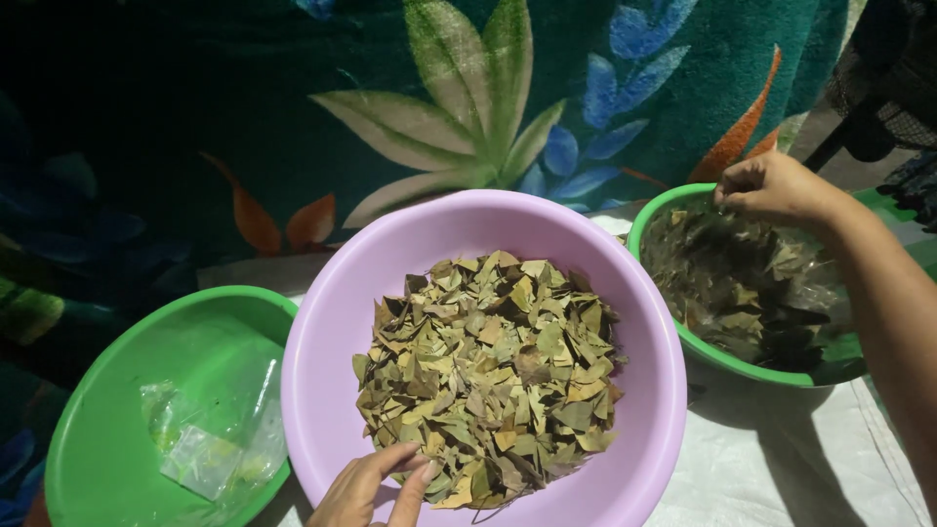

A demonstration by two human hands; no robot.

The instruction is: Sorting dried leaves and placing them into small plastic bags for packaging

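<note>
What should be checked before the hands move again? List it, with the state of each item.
1. Left hand on the dried leaves in the purple basin: ok, fingers rest on the near edge of the pile.
2. Left hand gripping a leaf: cannot tell.
3. Right hand over the right green basin: ok, fingers pinched together at its far rim.
4. What the right hand pinches: cannot tell, too small.
5. Right green basin holds darker leaves: ok.
6. Left green basin free of leaves: ok, only clear plastic bags inside.
</note>
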